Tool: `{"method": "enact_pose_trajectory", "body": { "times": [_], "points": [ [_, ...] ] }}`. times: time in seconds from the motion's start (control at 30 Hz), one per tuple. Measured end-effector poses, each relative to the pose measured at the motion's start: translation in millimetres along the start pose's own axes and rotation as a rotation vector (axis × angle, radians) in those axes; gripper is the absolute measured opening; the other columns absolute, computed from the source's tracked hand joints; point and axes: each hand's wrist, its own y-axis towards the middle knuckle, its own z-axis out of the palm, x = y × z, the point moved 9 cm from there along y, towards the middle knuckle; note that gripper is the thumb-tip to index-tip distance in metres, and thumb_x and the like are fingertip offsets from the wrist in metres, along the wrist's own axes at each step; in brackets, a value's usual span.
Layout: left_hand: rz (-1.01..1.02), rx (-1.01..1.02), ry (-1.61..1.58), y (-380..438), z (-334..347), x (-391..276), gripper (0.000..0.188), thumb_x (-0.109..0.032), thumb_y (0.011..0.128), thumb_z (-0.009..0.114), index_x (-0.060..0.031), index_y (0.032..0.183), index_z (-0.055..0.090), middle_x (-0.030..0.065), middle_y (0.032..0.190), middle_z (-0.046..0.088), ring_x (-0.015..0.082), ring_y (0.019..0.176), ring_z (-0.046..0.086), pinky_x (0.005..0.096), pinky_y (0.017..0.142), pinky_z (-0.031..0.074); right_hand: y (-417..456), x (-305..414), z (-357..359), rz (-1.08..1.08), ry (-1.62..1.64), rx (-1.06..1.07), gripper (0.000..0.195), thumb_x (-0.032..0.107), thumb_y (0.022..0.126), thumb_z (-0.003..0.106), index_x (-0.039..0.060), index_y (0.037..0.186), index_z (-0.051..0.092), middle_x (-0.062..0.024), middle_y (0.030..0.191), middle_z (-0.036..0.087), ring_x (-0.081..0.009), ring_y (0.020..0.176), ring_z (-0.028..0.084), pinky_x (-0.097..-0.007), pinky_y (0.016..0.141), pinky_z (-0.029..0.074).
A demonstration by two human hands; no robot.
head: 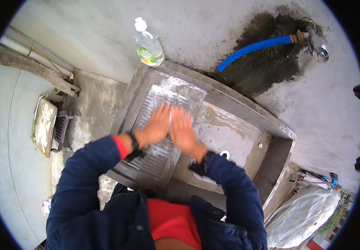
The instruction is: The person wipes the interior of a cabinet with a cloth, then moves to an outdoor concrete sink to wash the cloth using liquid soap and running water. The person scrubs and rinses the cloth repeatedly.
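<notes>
My left hand [158, 124] and my right hand [182, 128] are side by side over the ribbed washboard [150, 162] of a concrete laundry sink [255, 106]. Both are blurred, backs up, with fingers stretched toward the wall. Thin whitish-blue slivers show between the hands and at the right hand's outer edge. What they belong to is hidden, and I cannot tell whether either palm presses on something. The washboard's upper part looks wet. To its right is the sink's basin [220, 134], with patches of water and a white ring [225, 154] partly behind my right sleeve.
A clear bottle [150, 47] with a white cap stands on the sink's back-left corner. A blue hose [255, 48] hangs from a metal tap [319, 53] on the stained wall. At left are a worn board on a stool [45, 125] and a log [36, 68]; at right, plastic sheeting [305, 215].
</notes>
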Motion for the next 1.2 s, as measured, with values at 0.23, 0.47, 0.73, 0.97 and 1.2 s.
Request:
{"method": "enact_pose_trajectory", "body": {
  "times": [0.23, 0.47, 0.73, 0.97, 1.2],
  "points": [
    [0.003, -0.143, 0.160, 27.6, -29.0, 0.4, 0.066, -0.021, 0.090, 0.048, 0.0018, 0.146, 0.022, 0.0263, 0.153, 0.013, 0.0448, 0.142, 0.007, 0.0605, 0.112, 0.005, 34.8, -26.7, -18.1, 0.078, -0.022, -0.025, 0.072, 0.030, 0.084, 0.052, -0.0071, 0.142, 0.029, -0.0230, 0.149, 0.028, -0.0385, 0.140, 0.021, -0.0556, 0.114, 0.013],
    [0.050, 0.197, 0.027, -53.0, 15.1, -34.2, 0.062, -0.020, 0.093, 0.044, 0.0028, 0.146, 0.021, 0.0266, 0.153, 0.011, 0.0442, 0.142, 0.003, 0.0600, 0.112, 0.004, -55.6, 34.4, 10.1, 0.026, 0.127, 0.115, 0.080, 0.020, 0.079, 0.059, -0.0112, 0.142, 0.021, -0.0286, 0.148, 0.024, -0.0429, 0.140, 0.020, -0.0558, 0.114, 0.012],
    [-0.113, -0.163, 0.201, 34.9, -32.1, 11.6, 0.063, -0.026, 0.092, 0.046, -0.0022, 0.146, 0.024, 0.0218, 0.153, 0.015, 0.0422, 0.142, 0.009, 0.0603, 0.111, 0.005, 43.1, -34.4, -14.1, 0.182, 0.044, -0.011, 0.074, 0.029, 0.085, 0.053, 0.0004, 0.146, 0.023, -0.0231, 0.152, 0.021, -0.0398, 0.143, 0.011, -0.0602, 0.112, 0.004],
    [0.051, 0.103, 0.018, -69.1, 14.4, -31.3, 0.066, -0.027, 0.092, 0.045, 0.0014, 0.147, 0.020, 0.0272, 0.152, 0.011, 0.0448, 0.142, 0.005, 0.0593, 0.112, 0.004, -45.7, 38.5, 14.7, -0.019, 0.110, 0.105, 0.080, 0.028, 0.082, 0.057, -0.0055, 0.144, 0.021, -0.0228, 0.152, 0.020, -0.0398, 0.142, 0.012, -0.0603, 0.112, 0.006],
    [-0.109, -0.080, 0.175, 13.4, -13.5, 23.2, 0.066, -0.026, 0.092, 0.045, 0.0009, 0.147, 0.019, 0.0228, 0.154, 0.010, 0.0423, 0.143, 0.005, 0.0580, 0.113, 0.003, 32.9, -11.1, -0.2, 0.200, 0.086, 0.090, 0.070, 0.029, 0.087, 0.049, 0.0000, 0.146, 0.022, -0.0226, 0.153, 0.018, -0.0384, 0.143, 0.013, -0.0604, 0.112, 0.005]
  ]
}}
